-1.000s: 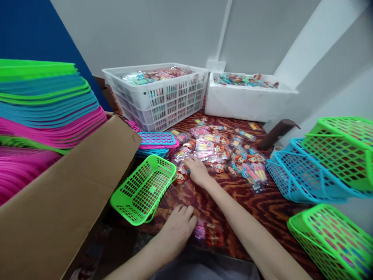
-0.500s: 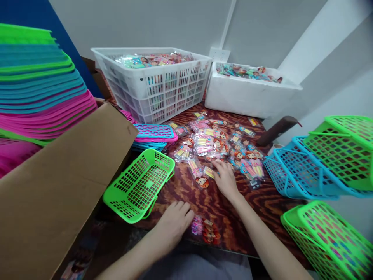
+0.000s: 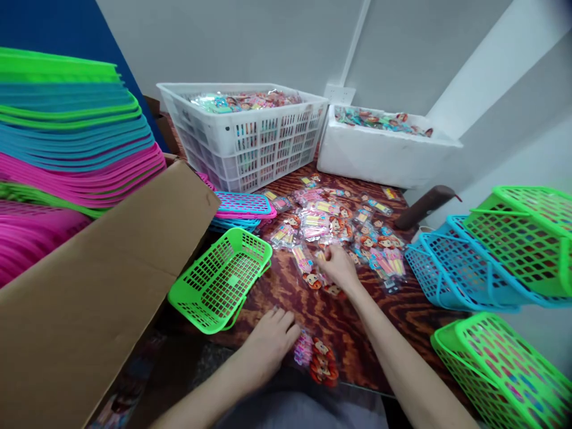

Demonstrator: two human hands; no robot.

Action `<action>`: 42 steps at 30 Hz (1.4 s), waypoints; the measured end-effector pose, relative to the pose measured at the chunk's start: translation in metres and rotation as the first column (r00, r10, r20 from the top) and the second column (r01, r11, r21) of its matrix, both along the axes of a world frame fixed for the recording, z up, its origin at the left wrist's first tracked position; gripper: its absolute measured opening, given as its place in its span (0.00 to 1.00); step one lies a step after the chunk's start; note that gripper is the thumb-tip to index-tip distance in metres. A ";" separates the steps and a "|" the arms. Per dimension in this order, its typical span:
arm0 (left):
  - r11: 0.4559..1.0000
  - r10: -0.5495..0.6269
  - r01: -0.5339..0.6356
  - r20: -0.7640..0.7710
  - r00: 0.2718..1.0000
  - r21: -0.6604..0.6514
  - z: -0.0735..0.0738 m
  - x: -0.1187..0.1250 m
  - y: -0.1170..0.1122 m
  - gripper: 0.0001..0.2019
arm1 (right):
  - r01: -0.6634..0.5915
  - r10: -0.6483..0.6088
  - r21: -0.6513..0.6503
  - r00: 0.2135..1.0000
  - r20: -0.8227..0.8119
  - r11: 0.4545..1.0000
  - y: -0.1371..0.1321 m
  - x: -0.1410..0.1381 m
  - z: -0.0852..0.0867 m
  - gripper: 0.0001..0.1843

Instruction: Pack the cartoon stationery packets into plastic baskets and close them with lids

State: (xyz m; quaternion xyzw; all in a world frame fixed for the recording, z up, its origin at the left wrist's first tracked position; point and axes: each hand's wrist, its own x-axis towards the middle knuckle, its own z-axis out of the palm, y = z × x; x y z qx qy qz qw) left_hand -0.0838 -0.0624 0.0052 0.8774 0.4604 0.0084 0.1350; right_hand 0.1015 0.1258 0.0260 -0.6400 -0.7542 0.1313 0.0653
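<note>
My right hand (image 3: 342,268) has its thumb and fingertips pinched together at a clear packet (image 3: 333,290) with yellow sticks and a red-haired doll face. Part of that packet is hidden under the hand. Around it lies a loose spread of similar packets (image 3: 315,226). Near the table's front edge, my left hand (image 3: 272,339) rests with its fingers stretched over the wood. Its thumb side touches a few overlapping packets (image 3: 322,363) with pink pieces and doll faces. Left of the hands a green plastic basket (image 3: 196,319) sits with nothing inside.
A cardboard box (image 3: 134,262) holding stacked coloured baskets (image 3: 75,143) fills the left. Behind stand a white crate (image 3: 268,149) and a foam box (image 3: 379,152), both full of packets. Blue baskets (image 3: 465,262) and green baskets (image 3: 513,357) stand at the right, near a brown cylinder (image 3: 424,207).
My right hand's fingers have closed on the packet and drawn it slightly toward me. My left hand stays almost in place beside the front packets. The view has shifted slightly.
</note>
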 end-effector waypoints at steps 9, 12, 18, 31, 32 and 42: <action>0.999 0.008 -0.010 0.036 0.999 0.040 -0.002 -0.001 -0.001 0.12 | 0.091 -0.090 -0.049 0.996 0.024 0.995 -0.013 -0.059 -0.019 0.31; 0.999 0.014 -0.016 0.063 0.998 0.030 0.002 -0.004 0.001 0.11 | 0.096 -0.095 -0.126 0.995 0.016 0.987 -0.019 -0.050 -0.020 0.21; 0.997 0.023 -0.031 0.123 0.992 0.066 0.007 -0.012 0.002 0.11 | -0.160 0.159 -0.060 0.987 -0.013 0.985 -0.064 -0.020 0.008 0.10; 0.949 -0.016 -0.050 0.205 0.979 0.310 0.001 -0.013 0.001 0.08 | -0.466 0.372 -0.224 0.856 -0.359 0.856 -0.118 -0.001 0.019 0.09; 0.958 -0.017 -0.043 0.208 0.978 0.284 0.000 -0.013 0.001 0.10 | -0.512 0.374 -0.287 0.827 -0.419 0.810 -0.111 -0.001 0.018 0.06; 0.997 0.081 -0.082 0.007 0.997 0.016 0.024 0.002 0.009 0.11 | -0.487 0.486 -0.010 0.873 -0.049 0.873 0.057 -0.092 0.019 0.21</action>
